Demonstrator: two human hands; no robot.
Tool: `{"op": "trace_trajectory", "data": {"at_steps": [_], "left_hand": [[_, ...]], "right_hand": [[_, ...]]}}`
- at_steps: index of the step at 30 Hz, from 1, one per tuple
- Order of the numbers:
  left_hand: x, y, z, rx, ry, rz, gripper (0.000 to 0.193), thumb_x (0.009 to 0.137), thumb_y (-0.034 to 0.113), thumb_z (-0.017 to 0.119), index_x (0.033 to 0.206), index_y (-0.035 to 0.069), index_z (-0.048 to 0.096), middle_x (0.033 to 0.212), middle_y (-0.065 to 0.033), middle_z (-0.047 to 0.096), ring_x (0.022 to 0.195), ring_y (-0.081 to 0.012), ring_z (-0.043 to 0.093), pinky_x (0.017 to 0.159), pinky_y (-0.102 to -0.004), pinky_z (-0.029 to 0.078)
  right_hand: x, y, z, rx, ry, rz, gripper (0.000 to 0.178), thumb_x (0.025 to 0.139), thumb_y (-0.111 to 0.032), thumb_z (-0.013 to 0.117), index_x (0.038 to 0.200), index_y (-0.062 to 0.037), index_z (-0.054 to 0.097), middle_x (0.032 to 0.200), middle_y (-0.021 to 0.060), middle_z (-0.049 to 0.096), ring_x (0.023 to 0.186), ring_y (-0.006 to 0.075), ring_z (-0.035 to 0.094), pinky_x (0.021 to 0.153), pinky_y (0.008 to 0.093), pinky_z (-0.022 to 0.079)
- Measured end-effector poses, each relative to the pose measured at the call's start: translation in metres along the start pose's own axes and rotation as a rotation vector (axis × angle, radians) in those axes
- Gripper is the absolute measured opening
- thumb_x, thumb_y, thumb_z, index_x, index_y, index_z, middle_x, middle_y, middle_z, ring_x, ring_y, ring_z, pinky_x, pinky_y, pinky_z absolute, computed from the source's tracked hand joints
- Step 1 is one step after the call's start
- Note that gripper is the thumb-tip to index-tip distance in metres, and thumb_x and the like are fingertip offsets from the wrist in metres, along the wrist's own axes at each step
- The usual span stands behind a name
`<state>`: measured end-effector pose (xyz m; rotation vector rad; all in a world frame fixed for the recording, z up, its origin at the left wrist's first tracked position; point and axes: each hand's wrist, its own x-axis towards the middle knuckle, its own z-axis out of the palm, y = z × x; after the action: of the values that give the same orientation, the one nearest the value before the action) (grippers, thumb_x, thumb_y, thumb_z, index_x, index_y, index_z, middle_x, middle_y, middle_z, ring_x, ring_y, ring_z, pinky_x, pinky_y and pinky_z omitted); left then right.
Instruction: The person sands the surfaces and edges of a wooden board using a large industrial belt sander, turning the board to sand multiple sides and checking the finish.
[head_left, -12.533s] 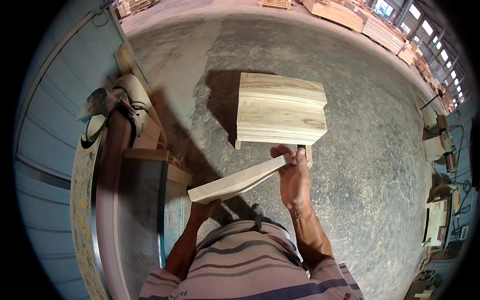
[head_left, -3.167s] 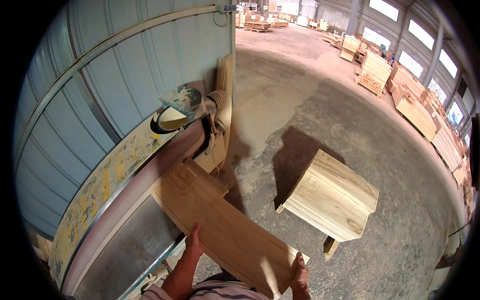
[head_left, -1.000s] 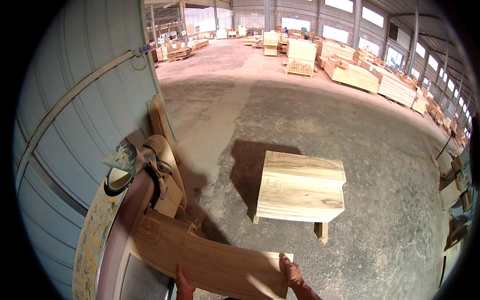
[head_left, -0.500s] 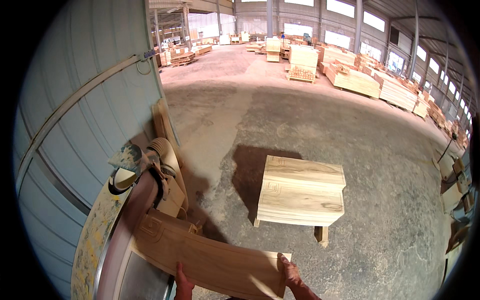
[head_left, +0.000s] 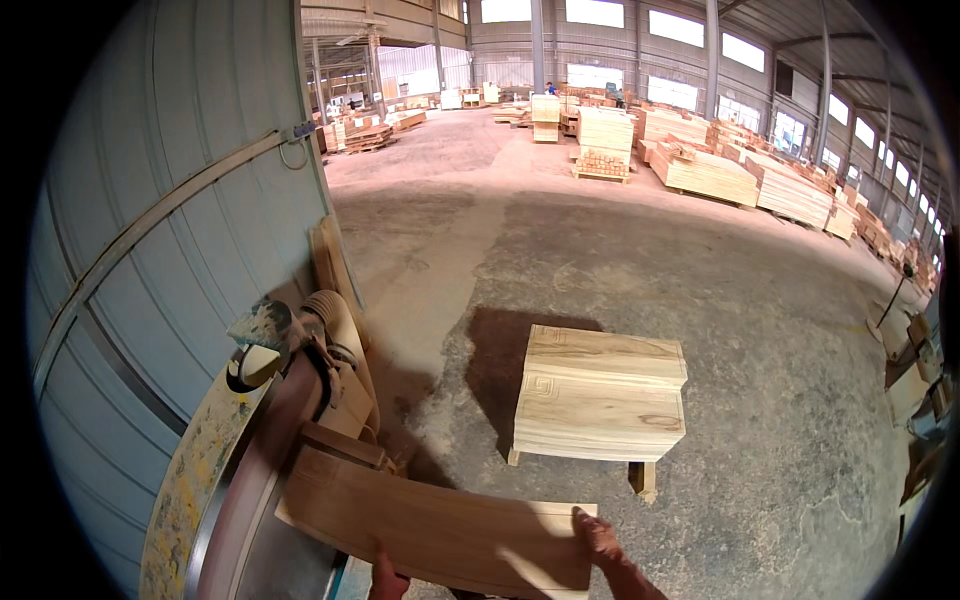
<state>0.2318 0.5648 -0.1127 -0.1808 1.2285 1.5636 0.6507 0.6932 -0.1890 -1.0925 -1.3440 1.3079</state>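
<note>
Board of brown wood (head_left: pixel 440 525), broad and gently curved, is held with its left end over a grey metal surface (head_left: pixel 298 560), near a reddish-brown machine belt (head_left: pixel 268 455); contact with the belt cannot be told. Its near edge is pinched by the left hand (head_left: pixel 387 578), its right end by the right hand (head_left: pixel 602 543), fingers mostly hidden beneath, apparently so the weight is shared. Pale carved wooden panels (head_left: pixel 600 405) are stacked on wooden bearers (head_left: pixel 644 480), presumably for clearance.

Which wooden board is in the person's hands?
The board nearest the camera, its left end beside the reddish belt: the left hand holds its near edge, the right hand its right end. The carved boards beyond lie stacked, untouched.
</note>
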Motion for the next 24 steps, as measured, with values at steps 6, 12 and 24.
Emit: {"op": "trace_trajectory", "data": {"at_steps": [6, 12, 24], "left_hand": [[-0.015, -0.009, -0.003, -0.079, -0.067, -0.128, 0.067, 0.08, 0.055, 0.055, 0.129, 0.012, 0.04, 0.128, -0.0079, 0.046, 0.116, -0.0279, 0.044, 0.094, -0.0423, 0.039], [-0.017, 0.003, 0.018, -0.06, -0.151, 0.143, 0.064, 0.085, 0.045, 0.052, 0.132, 0.007, 0.033, 0.131, -0.0115, 0.042, 0.117, -0.0301, 0.042, 0.093, -0.0446, 0.038], [-0.103, 0.078, 0.177, 0.459, -0.237, 0.659, 0.046, 0.077, 0.022, 0.064, 0.116, 0.002, 0.049, 0.111, -0.0099, 0.053, 0.099, -0.0193, 0.051, 0.085, -0.0345, 0.042]], "right_hand": [[-0.017, -0.133, -0.037, -0.092, 0.026, 0.297, 0.028, 0.091, -0.019, 0.043, 0.113, -0.006, 0.055, 0.1, 0.0136, 0.06, 0.085, 0.0253, 0.059, 0.073, 0.0353, 0.048], [-0.042, -0.037, -0.059, -0.622, 0.224, -0.021, 0.055, 0.083, -0.024, 0.057, 0.125, 0.005, 0.038, 0.099, 0.0241, 0.058, 0.085, 0.0369, 0.057, 0.072, 0.0391, 0.047], [0.008, -0.036, 0.0, -0.208, 0.386, 0.019, 0.04, 0.092, -0.042, 0.04, 0.086, -0.0047, 0.053, 0.07, 0.0021, 0.041, 0.065, 0.0127, 0.039, 0.057, 0.0293, 0.035]]}}
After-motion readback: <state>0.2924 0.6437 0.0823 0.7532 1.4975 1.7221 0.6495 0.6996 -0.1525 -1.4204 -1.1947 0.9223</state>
